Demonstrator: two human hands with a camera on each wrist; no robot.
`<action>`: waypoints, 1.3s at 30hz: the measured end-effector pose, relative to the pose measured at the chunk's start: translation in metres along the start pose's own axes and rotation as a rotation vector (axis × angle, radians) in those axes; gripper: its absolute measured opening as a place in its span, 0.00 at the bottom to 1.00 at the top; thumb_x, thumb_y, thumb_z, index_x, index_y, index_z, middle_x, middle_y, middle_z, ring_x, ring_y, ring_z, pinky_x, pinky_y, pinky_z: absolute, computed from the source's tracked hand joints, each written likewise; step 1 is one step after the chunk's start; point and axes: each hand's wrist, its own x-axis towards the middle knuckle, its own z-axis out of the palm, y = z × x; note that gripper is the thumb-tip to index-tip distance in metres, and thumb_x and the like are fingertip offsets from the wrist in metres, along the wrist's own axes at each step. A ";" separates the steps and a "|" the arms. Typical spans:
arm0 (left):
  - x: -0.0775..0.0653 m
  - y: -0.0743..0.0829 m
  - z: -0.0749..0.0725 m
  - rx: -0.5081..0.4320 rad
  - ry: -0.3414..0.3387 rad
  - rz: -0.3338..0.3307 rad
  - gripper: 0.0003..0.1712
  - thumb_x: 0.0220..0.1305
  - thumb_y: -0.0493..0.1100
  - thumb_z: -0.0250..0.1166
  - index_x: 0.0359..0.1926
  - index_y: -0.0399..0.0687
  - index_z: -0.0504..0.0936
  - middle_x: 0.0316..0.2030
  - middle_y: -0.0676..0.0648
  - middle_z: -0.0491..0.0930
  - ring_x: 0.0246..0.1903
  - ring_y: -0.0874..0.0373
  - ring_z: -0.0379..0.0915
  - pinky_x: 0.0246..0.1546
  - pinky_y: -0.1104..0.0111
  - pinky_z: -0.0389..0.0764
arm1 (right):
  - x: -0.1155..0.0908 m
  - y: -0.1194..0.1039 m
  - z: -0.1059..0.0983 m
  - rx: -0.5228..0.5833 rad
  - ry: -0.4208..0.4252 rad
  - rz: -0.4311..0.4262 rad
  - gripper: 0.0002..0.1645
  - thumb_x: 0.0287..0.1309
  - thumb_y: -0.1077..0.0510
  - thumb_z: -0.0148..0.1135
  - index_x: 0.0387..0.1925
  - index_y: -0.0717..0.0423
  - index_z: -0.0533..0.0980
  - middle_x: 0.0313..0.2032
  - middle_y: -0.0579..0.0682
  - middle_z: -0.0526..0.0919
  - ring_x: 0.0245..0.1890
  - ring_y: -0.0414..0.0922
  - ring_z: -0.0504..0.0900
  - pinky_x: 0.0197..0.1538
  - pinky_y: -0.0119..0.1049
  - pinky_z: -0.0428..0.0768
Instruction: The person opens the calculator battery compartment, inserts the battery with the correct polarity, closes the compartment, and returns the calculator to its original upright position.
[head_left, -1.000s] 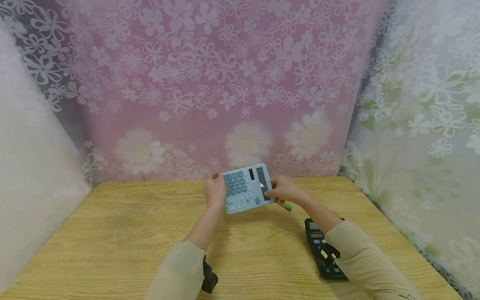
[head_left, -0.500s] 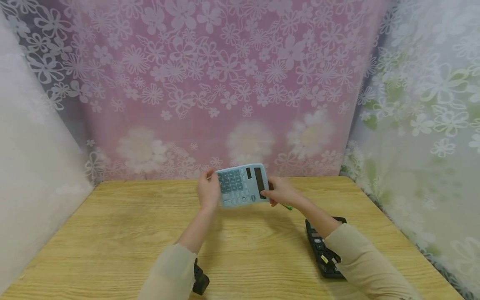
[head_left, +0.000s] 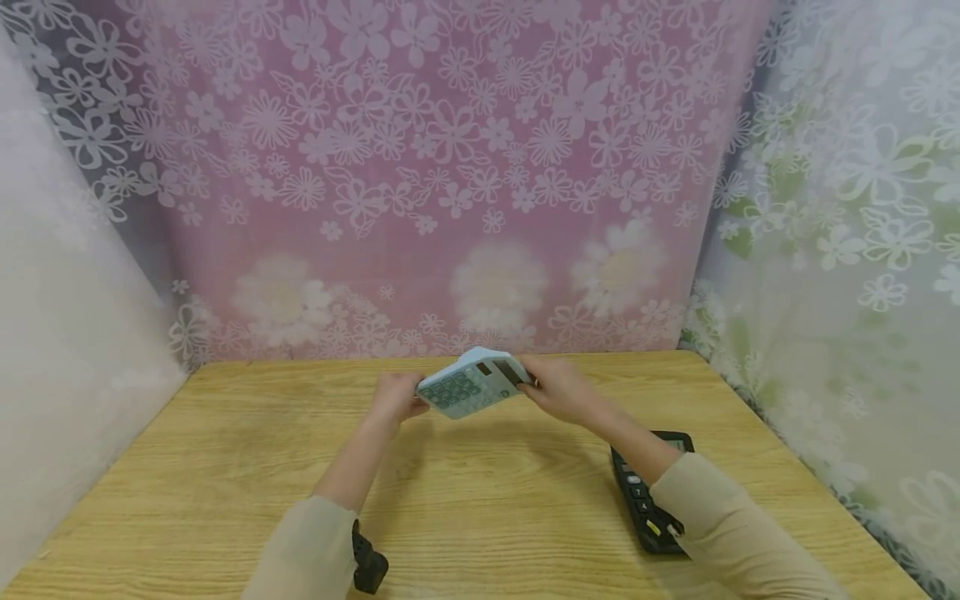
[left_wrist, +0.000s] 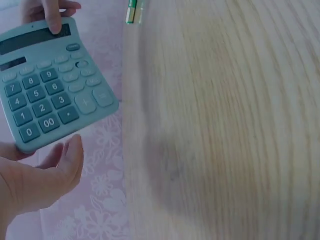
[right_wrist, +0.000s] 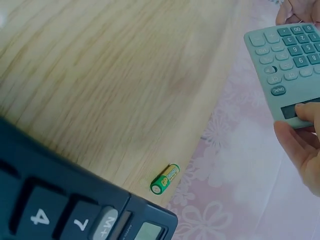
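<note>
A light blue calculator (head_left: 468,387) is held up over the far part of the table, tilted, its keys toward me. My right hand (head_left: 558,387) grips its display end; the right wrist view has the thumb (right_wrist: 306,111) over the display edge and fingers beneath. At the key end is my left hand (head_left: 393,400). In the left wrist view this hand (left_wrist: 45,185) has relaxed fingers, some passing behind the calculator (left_wrist: 55,90), and a thumb at the lower edge without pressing the front.
A black calculator (head_left: 636,500) lies on the wooden table (head_left: 480,517) under my right forearm, with small yellow and pale pieces on it. A green battery (right_wrist: 165,179) lies near the far table edge. Floral cloth (head_left: 480,183) hangs behind the table.
The light blue calculator has moved slightly left and tipped, so its face looks flatter in the head view. My left hand has moved left and lower; my right hand keeps its grip.
</note>
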 end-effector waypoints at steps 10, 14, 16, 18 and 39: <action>-0.003 -0.016 -0.021 0.069 -0.299 -0.073 0.22 0.69 0.41 0.51 0.53 0.24 0.70 0.41 0.34 0.75 0.34 0.49 0.78 0.43 0.58 0.78 | -0.002 -0.002 0.008 -0.209 0.233 -0.378 0.15 0.50 0.67 0.67 0.26 0.58 0.66 0.23 0.48 0.71 0.16 0.37 0.62 0.19 0.27 0.63; -0.006 -0.021 -0.026 0.097 -0.401 -0.094 0.21 0.69 0.41 0.51 0.52 0.25 0.71 0.33 0.38 0.79 0.31 0.51 0.80 0.41 0.58 0.78 | -0.002 -0.001 0.009 -0.249 0.297 -0.456 0.13 0.47 0.69 0.67 0.29 0.60 0.69 0.27 0.53 0.76 0.20 0.42 0.73 0.22 0.29 0.72; -0.007 -0.022 -0.028 0.093 -0.436 -0.099 0.20 0.68 0.42 0.52 0.49 0.25 0.73 0.31 0.39 0.81 0.31 0.53 0.80 0.39 0.61 0.79 | -0.002 -0.001 0.010 -0.265 0.324 -0.483 0.13 0.46 0.70 0.67 0.29 0.59 0.70 0.28 0.53 0.77 0.23 0.43 0.76 0.24 0.30 0.74; -0.007 -0.023 -0.031 0.076 -0.459 -0.100 0.19 0.68 0.42 0.54 0.48 0.26 0.74 0.30 0.41 0.81 0.29 0.55 0.79 0.35 0.64 0.79 | -0.002 -0.001 0.010 -0.276 0.349 -0.512 0.10 0.50 0.69 0.65 0.29 0.59 0.70 0.28 0.53 0.76 0.24 0.44 0.77 0.24 0.30 0.75; -0.007 -0.025 -0.035 0.089 -0.452 -0.113 0.18 0.63 0.43 0.60 0.45 0.30 0.75 0.25 0.47 0.77 0.23 0.61 0.73 0.30 0.71 0.75 | 0.000 -0.015 0.016 -0.185 0.419 -0.292 0.17 0.41 0.68 0.72 0.34 0.63 0.75 0.35 0.56 0.77 0.30 0.47 0.80 0.29 0.33 0.78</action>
